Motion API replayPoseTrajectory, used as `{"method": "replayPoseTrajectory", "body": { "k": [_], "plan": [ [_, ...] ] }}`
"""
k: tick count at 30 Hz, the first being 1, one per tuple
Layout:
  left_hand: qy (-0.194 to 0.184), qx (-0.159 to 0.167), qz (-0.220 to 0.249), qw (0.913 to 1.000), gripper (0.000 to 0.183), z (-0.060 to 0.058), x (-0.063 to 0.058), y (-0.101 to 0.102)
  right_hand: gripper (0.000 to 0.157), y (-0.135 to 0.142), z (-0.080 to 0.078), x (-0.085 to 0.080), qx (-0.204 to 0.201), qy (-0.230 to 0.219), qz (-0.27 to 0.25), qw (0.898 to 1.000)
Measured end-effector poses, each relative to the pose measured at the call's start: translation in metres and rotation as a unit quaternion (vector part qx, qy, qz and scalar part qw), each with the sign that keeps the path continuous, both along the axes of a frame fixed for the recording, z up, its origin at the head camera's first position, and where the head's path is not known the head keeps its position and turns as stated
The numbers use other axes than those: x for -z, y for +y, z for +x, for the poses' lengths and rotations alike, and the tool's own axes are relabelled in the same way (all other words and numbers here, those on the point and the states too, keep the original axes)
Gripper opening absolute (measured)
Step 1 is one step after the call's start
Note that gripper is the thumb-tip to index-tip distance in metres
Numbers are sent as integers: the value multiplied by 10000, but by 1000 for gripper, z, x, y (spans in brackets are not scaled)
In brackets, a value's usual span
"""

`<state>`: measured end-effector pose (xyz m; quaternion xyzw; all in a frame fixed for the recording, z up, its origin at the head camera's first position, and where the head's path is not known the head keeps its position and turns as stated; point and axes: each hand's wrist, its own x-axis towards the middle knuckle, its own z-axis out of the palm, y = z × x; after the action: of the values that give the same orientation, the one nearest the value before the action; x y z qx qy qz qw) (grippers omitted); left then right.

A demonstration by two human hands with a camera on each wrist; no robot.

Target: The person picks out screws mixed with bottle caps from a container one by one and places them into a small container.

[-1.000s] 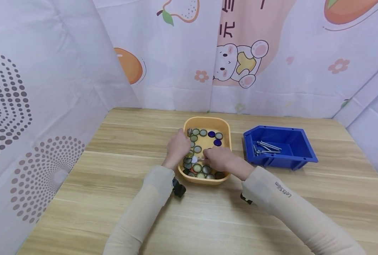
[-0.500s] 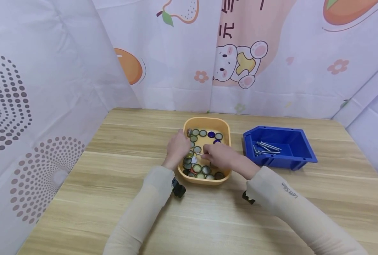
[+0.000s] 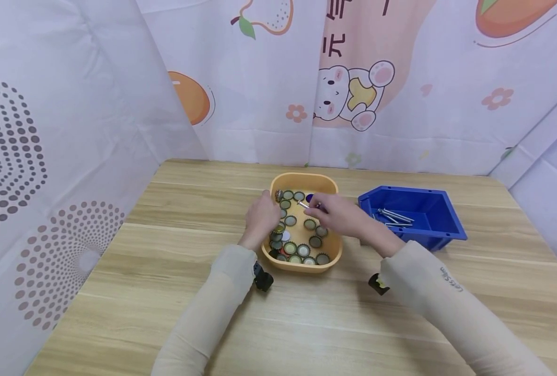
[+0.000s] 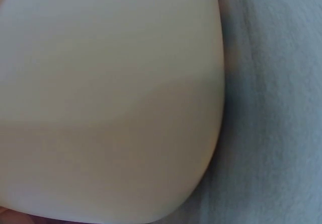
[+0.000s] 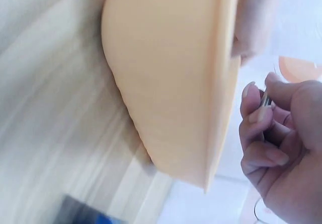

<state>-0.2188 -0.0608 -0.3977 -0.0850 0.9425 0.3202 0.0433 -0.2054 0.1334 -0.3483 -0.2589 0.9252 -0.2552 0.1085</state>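
Observation:
An orange plastic tub [image 3: 305,268] stands on the table with many loose bottle caps [image 3: 290,248] inside. At its left side my left hand [image 3: 263,215] holds the rim; its fingertips are hidden. Over the tub's right part, my right hand [image 3: 340,215] pinches a silver screw [image 3: 303,204] between thumb and fingers, its shank pointing left. In the right wrist view the screw [image 5: 265,99] shows only as a short metal piece. The tub's wall [image 4: 110,103] fills most of the left wrist view.
Just right of the tub stands a blue plastic bin [image 3: 448,224] with several long screws [image 3: 397,216] at its left end. Both rest on a wood-grain table [image 3: 189,209]. A printed white curtain [image 3: 259,141] hangs behind the table's far edge.
My right hand has lifted the screw from among the caps and moved it right and toward the tub's far side, uncovering caps beneath. The left hand has stayed at the rim.

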Motion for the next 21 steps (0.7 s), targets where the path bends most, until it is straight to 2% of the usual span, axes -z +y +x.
{"method": "replayPoseTrajectory", "body": {
  "k": [2,9,16,21],
  "plan": [
    [-8,-19,-5,10000,37,0,0,0,24,6,-1,-4,-4,-93,-57,9999],
    [-32,-19,-4,10000,38,-1,0,0,22,30,-6,-21,89,30,-34,9999],
    [-39,-16,-54,10000,39,0,0,0,23,60,-11,-39,373,24,320,9988],
    [-47,-20,-48,10000,41,-1,0,0,21,83,-15,-46,312,168,422,9985]
  ]
}}
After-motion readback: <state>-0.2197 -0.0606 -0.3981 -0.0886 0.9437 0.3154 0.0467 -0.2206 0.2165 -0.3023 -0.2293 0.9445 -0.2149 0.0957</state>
